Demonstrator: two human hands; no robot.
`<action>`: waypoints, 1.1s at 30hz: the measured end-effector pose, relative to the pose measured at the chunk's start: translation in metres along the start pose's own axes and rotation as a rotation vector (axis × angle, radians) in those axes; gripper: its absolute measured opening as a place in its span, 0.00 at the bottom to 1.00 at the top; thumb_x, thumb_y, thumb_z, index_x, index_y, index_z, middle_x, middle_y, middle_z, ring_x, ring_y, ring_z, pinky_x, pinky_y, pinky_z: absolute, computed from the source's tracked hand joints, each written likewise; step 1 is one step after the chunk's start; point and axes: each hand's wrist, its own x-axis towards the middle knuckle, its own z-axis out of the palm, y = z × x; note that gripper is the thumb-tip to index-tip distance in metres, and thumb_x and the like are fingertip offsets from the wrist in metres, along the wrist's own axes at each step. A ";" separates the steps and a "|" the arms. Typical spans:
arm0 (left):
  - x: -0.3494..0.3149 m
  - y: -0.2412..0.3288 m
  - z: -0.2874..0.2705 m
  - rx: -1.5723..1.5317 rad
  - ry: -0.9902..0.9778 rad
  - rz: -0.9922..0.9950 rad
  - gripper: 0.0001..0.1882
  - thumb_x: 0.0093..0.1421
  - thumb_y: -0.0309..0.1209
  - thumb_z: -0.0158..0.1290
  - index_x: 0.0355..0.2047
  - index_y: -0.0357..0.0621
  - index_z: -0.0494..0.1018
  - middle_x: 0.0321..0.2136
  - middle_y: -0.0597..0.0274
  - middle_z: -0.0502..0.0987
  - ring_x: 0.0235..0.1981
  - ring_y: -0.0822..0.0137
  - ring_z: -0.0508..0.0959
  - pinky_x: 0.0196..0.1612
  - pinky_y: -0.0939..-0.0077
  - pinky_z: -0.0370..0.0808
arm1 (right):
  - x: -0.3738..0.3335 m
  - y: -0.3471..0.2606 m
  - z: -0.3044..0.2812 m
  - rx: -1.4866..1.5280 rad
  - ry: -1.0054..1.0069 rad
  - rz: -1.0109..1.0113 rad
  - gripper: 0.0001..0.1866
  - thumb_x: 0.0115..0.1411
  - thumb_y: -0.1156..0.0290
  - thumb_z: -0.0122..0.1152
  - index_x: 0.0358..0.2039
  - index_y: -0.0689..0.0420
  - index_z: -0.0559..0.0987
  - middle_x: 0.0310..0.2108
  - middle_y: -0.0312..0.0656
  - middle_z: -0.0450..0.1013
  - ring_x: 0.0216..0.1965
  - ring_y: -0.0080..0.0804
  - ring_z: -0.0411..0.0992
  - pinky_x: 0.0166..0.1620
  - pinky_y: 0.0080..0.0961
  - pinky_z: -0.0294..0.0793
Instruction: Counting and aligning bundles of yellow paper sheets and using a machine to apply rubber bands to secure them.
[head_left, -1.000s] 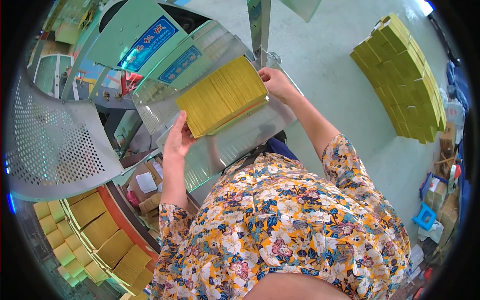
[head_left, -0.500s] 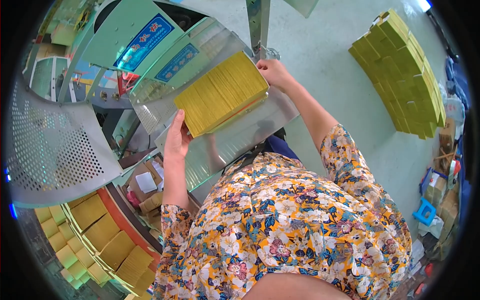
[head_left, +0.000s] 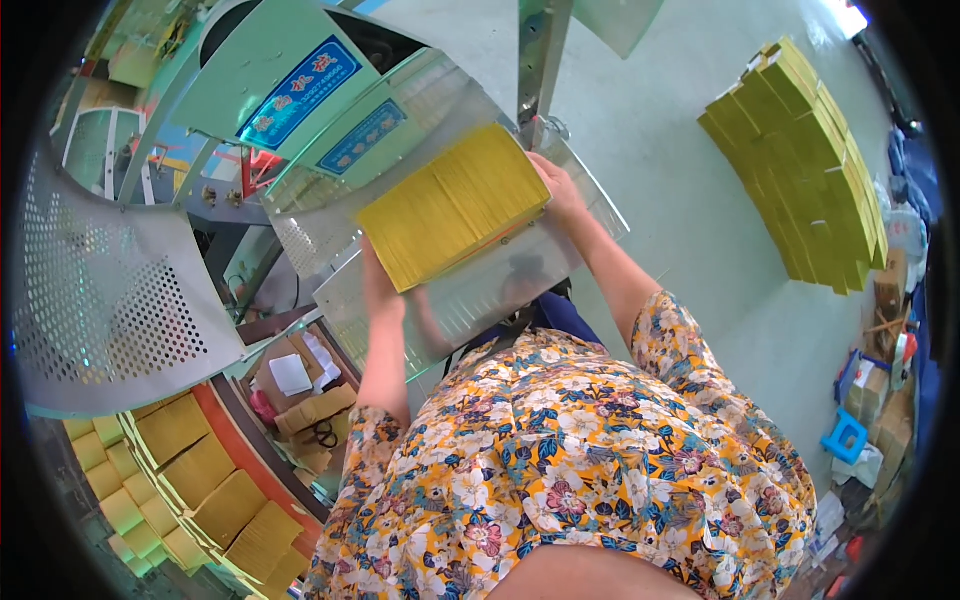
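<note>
A long block of stacked yellow paper sheets (head_left: 455, 205) lies slantwise over a shiny metal tray (head_left: 480, 295) at the machine's outlet. My left hand (head_left: 381, 283) presses against the near left end of the block, its fingers mostly hidden behind and under the paper. At the opposite end my right hand (head_left: 558, 190) holds the right corner, with the fingers partly out of sight behind it. Between my two hands the block is gripped end to end. Whether it is lifted off the tray, I cannot tell.
A green machine housing (head_left: 285, 85) with a blue label rises at the far left, beside a perforated metal guard (head_left: 110, 290). Bundles of yellow paper (head_left: 205, 470) fill the lower left. A large yellow stack (head_left: 800, 170) stands on the floor at right, above a blue stool (head_left: 845, 435).
The block now sits slightly lower and farther right in view. My right hand has come down round its end, and my left fingers have slipped further behind the paper.
</note>
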 end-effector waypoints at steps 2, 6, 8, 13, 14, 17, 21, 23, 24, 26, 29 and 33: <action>-0.002 -0.011 0.014 0.178 -0.017 0.151 0.26 0.70 0.47 0.42 0.60 0.42 0.66 0.54 0.60 0.72 0.53 0.65 0.73 0.55 0.69 0.70 | -0.003 0.007 0.013 0.374 -0.029 0.036 0.22 0.67 0.54 0.49 0.46 0.58 0.80 0.35 0.34 0.78 0.41 0.24 0.73 0.46 0.21 0.71; 0.007 0.018 0.009 -0.249 0.027 -0.159 0.26 0.68 0.46 0.45 0.58 0.43 0.66 0.50 0.61 0.75 0.50 0.65 0.76 0.50 0.66 0.74 | -0.008 -0.016 0.006 0.232 -0.059 0.214 0.23 0.66 0.52 0.51 0.47 0.59 0.79 0.35 0.35 0.78 0.39 0.25 0.74 0.45 0.25 0.72; -0.007 0.053 0.002 -0.199 0.016 -0.268 0.27 0.67 0.48 0.44 0.58 0.44 0.67 0.49 0.61 0.76 0.48 0.65 0.77 0.49 0.64 0.75 | -0.024 -0.044 -0.013 -0.005 -0.299 0.430 0.25 0.65 0.50 0.52 0.43 0.61 0.80 0.34 0.39 0.78 0.33 0.27 0.76 0.40 0.27 0.75; -0.050 0.098 -0.020 0.436 -0.166 -0.553 0.39 0.63 0.63 0.35 0.60 0.46 0.66 0.52 0.57 0.74 0.51 0.61 0.75 0.44 0.58 0.77 | -0.043 -0.074 -0.032 -0.240 -0.474 0.578 0.26 0.63 0.49 0.53 0.40 0.62 0.81 0.33 0.42 0.78 0.24 0.29 0.76 0.28 0.25 0.75; -0.057 0.095 -0.022 0.539 -0.160 -0.545 0.39 0.63 0.63 0.35 0.61 0.45 0.65 0.53 0.56 0.73 0.51 0.60 0.75 0.43 0.58 0.77 | -0.044 -0.063 -0.036 -0.305 -0.495 0.563 0.26 0.63 0.48 0.52 0.39 0.62 0.81 0.33 0.42 0.79 0.22 0.30 0.75 0.26 0.24 0.75; -0.065 0.056 -0.054 0.464 -0.184 -0.563 0.36 0.67 0.59 0.34 0.63 0.44 0.62 0.56 0.55 0.70 0.51 0.60 0.73 0.44 0.59 0.75 | -0.055 -0.027 -0.045 -0.323 -0.540 0.554 0.25 0.65 0.50 0.51 0.42 0.61 0.81 0.34 0.41 0.79 0.28 0.29 0.76 0.32 0.22 0.75; -0.099 0.054 -0.051 0.183 -0.139 -0.526 0.33 0.69 0.54 0.36 0.64 0.42 0.61 0.58 0.54 0.69 0.55 0.60 0.71 0.51 0.61 0.72 | -0.068 -0.026 -0.052 -0.264 -0.440 0.453 0.20 0.65 0.57 0.52 0.45 0.60 0.81 0.34 0.38 0.78 0.34 0.23 0.75 0.39 0.21 0.74; -0.104 0.048 -0.057 0.093 -0.116 -0.505 0.33 0.69 0.53 0.38 0.64 0.41 0.61 0.57 0.54 0.70 0.54 0.61 0.72 0.49 0.63 0.72 | -0.070 -0.024 -0.056 -0.272 -0.388 0.367 0.18 0.66 0.61 0.52 0.46 0.61 0.80 0.35 0.37 0.78 0.35 0.23 0.75 0.41 0.21 0.74; -0.106 0.047 -0.059 0.063 -0.120 -0.465 0.33 0.69 0.52 0.40 0.64 0.39 0.60 0.57 0.53 0.70 0.55 0.61 0.71 0.51 0.64 0.71 | -0.071 -0.019 -0.058 -0.222 -0.371 0.285 0.17 0.66 0.62 0.53 0.46 0.61 0.80 0.35 0.36 0.78 0.35 0.22 0.75 0.41 0.21 0.74; -0.108 0.043 -0.058 0.029 -0.125 -0.426 0.33 0.68 0.50 0.43 0.64 0.38 0.59 0.57 0.52 0.70 0.56 0.61 0.71 0.52 0.64 0.70 | -0.074 -0.015 -0.061 -0.176 -0.353 0.203 0.16 0.66 0.64 0.53 0.46 0.60 0.80 0.35 0.35 0.78 0.35 0.22 0.75 0.41 0.21 0.75; -0.108 0.046 -0.049 0.031 -0.103 -0.348 0.34 0.67 0.47 0.47 0.65 0.37 0.57 0.59 0.52 0.67 0.58 0.61 0.69 0.57 0.63 0.67 | -0.086 -0.014 -0.054 -0.200 -0.341 0.138 0.17 0.67 0.63 0.52 0.49 0.60 0.78 0.40 0.35 0.78 0.41 0.21 0.74 0.45 0.23 0.73; -0.103 0.036 -0.016 0.023 -0.062 -0.174 0.34 0.66 0.42 0.50 0.67 0.40 0.53 0.61 0.54 0.64 0.60 0.62 0.66 0.62 0.64 0.62 | -0.108 -0.013 -0.013 0.119 -0.135 0.212 0.22 0.69 0.62 0.48 0.57 0.60 0.72 0.52 0.40 0.72 0.52 0.24 0.70 0.53 0.23 0.69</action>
